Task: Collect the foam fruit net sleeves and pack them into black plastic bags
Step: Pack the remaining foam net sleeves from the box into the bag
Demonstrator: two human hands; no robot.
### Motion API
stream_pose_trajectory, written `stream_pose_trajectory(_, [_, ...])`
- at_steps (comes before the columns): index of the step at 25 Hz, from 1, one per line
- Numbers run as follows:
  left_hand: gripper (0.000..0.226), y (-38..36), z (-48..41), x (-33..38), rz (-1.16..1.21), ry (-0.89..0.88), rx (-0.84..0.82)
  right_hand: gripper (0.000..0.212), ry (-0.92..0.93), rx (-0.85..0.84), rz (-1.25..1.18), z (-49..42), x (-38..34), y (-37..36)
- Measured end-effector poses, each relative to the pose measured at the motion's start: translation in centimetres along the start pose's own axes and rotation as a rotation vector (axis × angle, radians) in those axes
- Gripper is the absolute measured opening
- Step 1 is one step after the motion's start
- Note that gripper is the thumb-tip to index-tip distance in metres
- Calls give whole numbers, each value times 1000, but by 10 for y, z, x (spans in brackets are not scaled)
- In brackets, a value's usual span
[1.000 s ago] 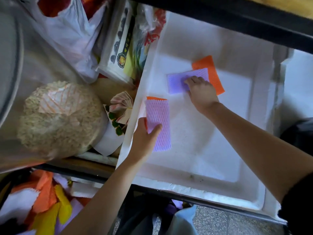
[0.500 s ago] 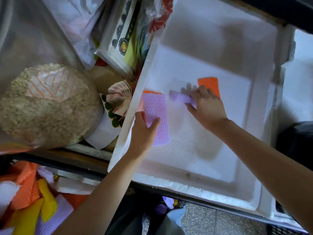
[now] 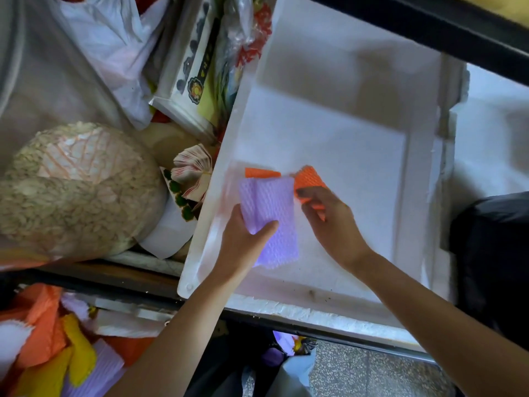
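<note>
My left hand (image 3: 246, 242) grips a small stack of foam net sleeves over a white foam box (image 3: 343, 116): a purple sleeve (image 3: 269, 207) on top, an orange edge (image 3: 262, 173) showing behind it. My right hand (image 3: 329, 219) pinches an orange sleeve (image 3: 310, 179) right beside the stack's upper right corner. The floor of the box shows no other sleeves. A black plastic bag (image 3: 492, 253) sits at the right edge.
A pile of orange, yellow, white and purple sleeves (image 3: 51, 339) lies at the lower left. A clear bag of pale netting (image 3: 77, 190), white bags and printed boxes (image 3: 197, 61) crowd the left. A dark bar (image 3: 429, 27) crosses the top right.
My right hand dragged the purple and orange sleeves from the box's middle toward my left hand. The purple one now lies on the left hand's stack, and the orange one is lifted.
</note>
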State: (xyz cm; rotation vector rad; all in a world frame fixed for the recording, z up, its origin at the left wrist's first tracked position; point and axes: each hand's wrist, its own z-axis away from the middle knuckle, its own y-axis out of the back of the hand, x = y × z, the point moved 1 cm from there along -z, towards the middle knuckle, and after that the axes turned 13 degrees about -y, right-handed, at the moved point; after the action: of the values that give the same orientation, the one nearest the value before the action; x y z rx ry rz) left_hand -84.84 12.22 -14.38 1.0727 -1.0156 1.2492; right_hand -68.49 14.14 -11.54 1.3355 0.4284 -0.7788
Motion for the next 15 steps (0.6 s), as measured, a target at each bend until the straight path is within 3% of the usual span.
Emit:
stream_pose_trajectory(2, [36,2,2,1,-41,-8,29,49,34,120,308,-16,26,7])
stream_pose_trajectory(4, [34,3,5,5,-52,-25,21,64,-84,60,426,-20,43,8])
stream_pose_trajectory(6, [34,3,8,9,-64,-39,-1,66,-160,45,388,-16,53,9])
stream_pose_trajectory(11, [56,6,9,13,-112,-55,6,37,-316,107,79,9,32,27])
stream_pose_trajectory(15, [41,-19,23,35,-173,-146,50,33,-119,60,-42,50,4,39])
